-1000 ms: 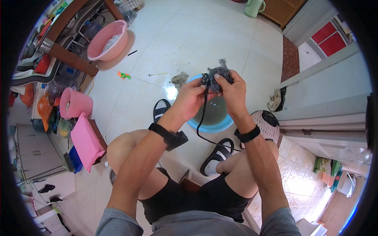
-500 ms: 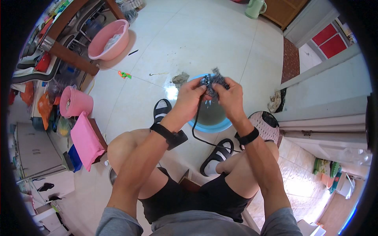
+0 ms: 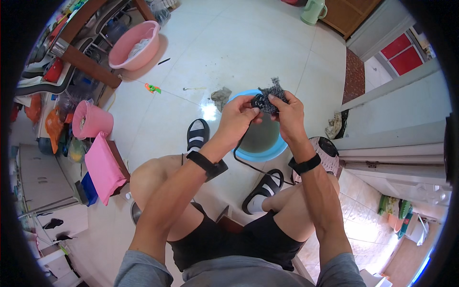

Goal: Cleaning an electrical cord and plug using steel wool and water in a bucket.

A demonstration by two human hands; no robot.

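Observation:
Over a light blue basin (image 3: 270,156) of murky water, my two hands meet in the air. My left hand (image 3: 236,117) pinches the black end piece (image 3: 258,101) of a cord, which has small pale marks; its exact kind is unclear. From there the black cord (image 3: 234,152) hangs down past the basin's near side toward my right foot. My right hand (image 3: 292,117) is closed on a shaggy dark grey scrubbing cloth (image 3: 276,93), its thumb on top. The cloth lies against the end piece and partly covers it.
A grey rag (image 3: 220,98) lies on the floor left of the basin, near a small orange-green toy (image 3: 153,88). Further left stand a pink tub (image 3: 143,56) and a pink bucket (image 3: 101,123). At right are a pale woven basket (image 3: 327,150) and a door (image 3: 392,112).
Both hands have shifted slightly right with the cord's end piece and the cloth. More of the black end piece now shows beside the cloth.

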